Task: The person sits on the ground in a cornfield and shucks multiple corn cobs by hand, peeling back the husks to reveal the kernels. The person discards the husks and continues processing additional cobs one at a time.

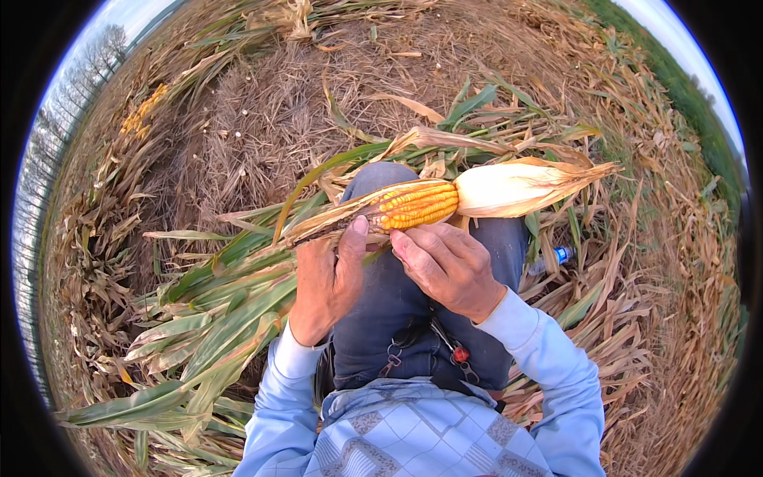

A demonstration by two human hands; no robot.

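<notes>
Over my knees lies a partly husked ear of corn (417, 204), its yellow kernels bare along the middle. A pale husk (512, 188) is folded back from its right end. Dry husk (334, 217) still wraps the left, tip side, which looks dark. My left hand (331, 268) grips that wrapped tip, thumb on top and fingers hidden beneath. My right hand (450, 262) is at the near side of the ear, with fingers curled and the fingertips against the husk edge under the kernels.
Cut corn stalks with green leaves (232, 310) lie at my left. More dry stalks (614, 334) are on the right, with a plastic bottle (554, 257) among them. Husked yellow ears (143, 113) form a pile at the far left. Keys (462, 358) hang at my waist.
</notes>
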